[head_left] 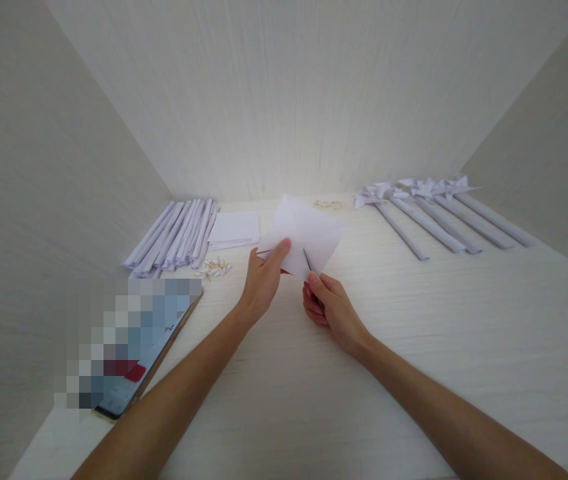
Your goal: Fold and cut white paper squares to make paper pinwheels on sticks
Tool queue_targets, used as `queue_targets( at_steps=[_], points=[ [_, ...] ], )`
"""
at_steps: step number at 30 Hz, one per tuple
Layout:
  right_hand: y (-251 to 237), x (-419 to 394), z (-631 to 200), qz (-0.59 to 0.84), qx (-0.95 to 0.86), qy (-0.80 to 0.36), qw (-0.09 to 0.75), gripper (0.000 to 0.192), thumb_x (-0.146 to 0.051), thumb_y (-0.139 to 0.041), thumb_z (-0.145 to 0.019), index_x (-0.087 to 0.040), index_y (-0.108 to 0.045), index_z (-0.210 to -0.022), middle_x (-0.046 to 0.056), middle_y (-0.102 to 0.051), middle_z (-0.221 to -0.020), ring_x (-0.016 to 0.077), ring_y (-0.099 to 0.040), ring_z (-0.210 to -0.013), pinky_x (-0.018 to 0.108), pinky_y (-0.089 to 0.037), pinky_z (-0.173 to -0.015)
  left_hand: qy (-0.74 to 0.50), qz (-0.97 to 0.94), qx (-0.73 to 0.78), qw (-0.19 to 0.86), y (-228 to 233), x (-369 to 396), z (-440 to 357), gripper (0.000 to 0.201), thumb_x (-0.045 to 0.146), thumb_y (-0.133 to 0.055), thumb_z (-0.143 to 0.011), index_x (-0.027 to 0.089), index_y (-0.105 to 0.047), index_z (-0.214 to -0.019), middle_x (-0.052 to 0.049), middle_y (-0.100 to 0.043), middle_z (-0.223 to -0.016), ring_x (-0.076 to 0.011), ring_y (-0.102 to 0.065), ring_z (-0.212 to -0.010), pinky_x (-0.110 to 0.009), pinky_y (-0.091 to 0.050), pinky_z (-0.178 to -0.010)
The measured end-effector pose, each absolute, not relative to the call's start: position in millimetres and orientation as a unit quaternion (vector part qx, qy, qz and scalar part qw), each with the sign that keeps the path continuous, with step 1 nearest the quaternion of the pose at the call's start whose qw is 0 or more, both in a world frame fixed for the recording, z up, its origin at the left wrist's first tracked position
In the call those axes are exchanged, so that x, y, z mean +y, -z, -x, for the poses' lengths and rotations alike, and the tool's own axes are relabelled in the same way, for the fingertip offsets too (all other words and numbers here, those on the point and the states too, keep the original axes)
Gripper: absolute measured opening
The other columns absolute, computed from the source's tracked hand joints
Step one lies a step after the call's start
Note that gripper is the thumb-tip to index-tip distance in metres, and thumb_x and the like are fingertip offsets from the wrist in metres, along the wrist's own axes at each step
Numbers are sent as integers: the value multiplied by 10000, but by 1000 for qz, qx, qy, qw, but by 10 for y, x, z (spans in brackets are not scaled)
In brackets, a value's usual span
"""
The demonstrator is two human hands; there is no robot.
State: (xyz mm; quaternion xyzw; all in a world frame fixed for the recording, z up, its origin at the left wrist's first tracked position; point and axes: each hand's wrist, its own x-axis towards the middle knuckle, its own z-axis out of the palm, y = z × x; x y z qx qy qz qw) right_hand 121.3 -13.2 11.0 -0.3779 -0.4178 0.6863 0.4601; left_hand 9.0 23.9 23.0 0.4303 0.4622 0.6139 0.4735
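- Head view — two bare hands meet over a pale worktop (414, 347) enclosed by light walls at the back and both sides.
- Left hand (263, 280): thumb and fingers pinched on the near left edge of a white paper sheet (307, 230), which is lifted off the worktop and tilted.
- Right hand (328, 305): closed around a thin, dark, blade-like tool (307, 259) whose tip lies against the sheet's near edge; what the tool is cannot be told.
- The sheet sits just beyond both hands, between them and the back wall.
- Beyond and to the left of the left hand: a row of rolled white paper sticks (177, 237), a small stack of flat white sheets (235, 230) beside it, and a little heap of small pale pieces (215, 268) just in front.
- Near the left forearm — a phone (139, 353) lying flat, its screen blurred.
- Well beyond the right hand: finished paper pinwheels (429, 210) on sticks, laid side by side.
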Motion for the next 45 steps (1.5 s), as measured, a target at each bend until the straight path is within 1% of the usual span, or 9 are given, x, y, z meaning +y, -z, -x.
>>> queue_targets(
  at_steps=[10, 13, 20, 24, 27, 33, 36, 39, 45],
  points=[
    [-124, -140, -1218, 379, -424, -680, 463, 383, -516, -530, -713, -196, -368, -578, -106, -316, -400, 19, -242, -312, 164, -131, -309, -678, -379, 497, 388, -347, 335, 9, 383, 452, -652, -601, 137, -618, -817, -73, -671, -828, -175, -617, -755, -269, -507, -605],
    [-92, -129, -1225, 387, -422, -658, 490, 371, -508, -500, -744, -191, -386, -587, -94, -343, -428, 21, -258, -318, 165, -134, -312, -680, -376, 508, 372, -387, 383, 88, 371, 426, -662, -584, 135, -615, -810, -73, -668, -816, -168, -611, -758, -272, -501, -619],
    [-97, -102, -1276, 405, -410, -542, 611, 299, -488, -487, -776, -190, -505, -769, -8, -534, -748, 21, -395, -415, 157, -204, -315, -617, -445, 535, 367, -387, 441, 217, 281, 338, -690, -548, 113, -623, -703, -33, -636, -665, -118, -557, -603, -226, -444, -554],
    [-106, -83, -1272, 416, -424, -518, 615, 329, -507, -510, -749, -194, -539, -849, 20, -540, -848, 52, -491, -497, 159, -220, -306, -579, -484, 537, 377, -410, 424, 210, 246, 303, -699, -535, 102, -634, -660, -24, -624, -626, -103, -519, -540, -215, -401, -505],
    [-80, -66, -1266, 432, -429, -527, 593, 332, -502, -527, -736, -187, -548, -841, 15, -548, -808, 58, -490, -490, 165, -221, -310, -538, -526, 540, 379, -417, 417, 226, 229, 309, -706, -530, 108, -627, -609, 3, -582, -541, -91, -476, -484, -208, -366, -467],
    [-59, -70, -1298, 475, -472, -542, 508, 317, -479, -514, -759, -168, -575, -771, -62, -441, -456, 41, -309, -349, 183, -208, -335, -504, -551, 532, 399, -413, 407, 226, 246, 337, -719, -536, 124, -637, -627, -6, -619, -579, -104, -512, -502, -219, -393, -483],
    [-68, -76, -1310, 481, -463, -524, 529, 310, -479, -514, -759, -175, -571, -774, -65, -439, -456, 47, -319, -357, 188, -211, -346, -478, -542, 525, 449, -420, 384, 182, 284, 379, -715, -545, 129, -654, -666, -37, -657, -630, -117, -549, -508, -224, -404, -476],
    [-76, -71, -1316, 487, -447, -501, 559, 320, -492, -503, -764, -178, -555, -792, -70, -433, -453, 48, -303, -354, 193, -204, -350, -393, -571, 516, 503, -439, 350, 149, 264, 387, -686, -591, 128, -645, -622, -52, -654, -579, -120, -569, -484, -205, -394, -442],
    [-82, -56, -1321, 498, -434, -466, 589, 324, -498, -491, -773, -181, -553, -791, -70, -418, -453, 54, -311, -369, 199, -212, -360, -323, -621, 504, 506, -458, 321, 168, 232, 324, -619, -671, 135, -593, -540, -56, -651, -541, -100, -568, -452, -172, -374, -405]
  ],
)
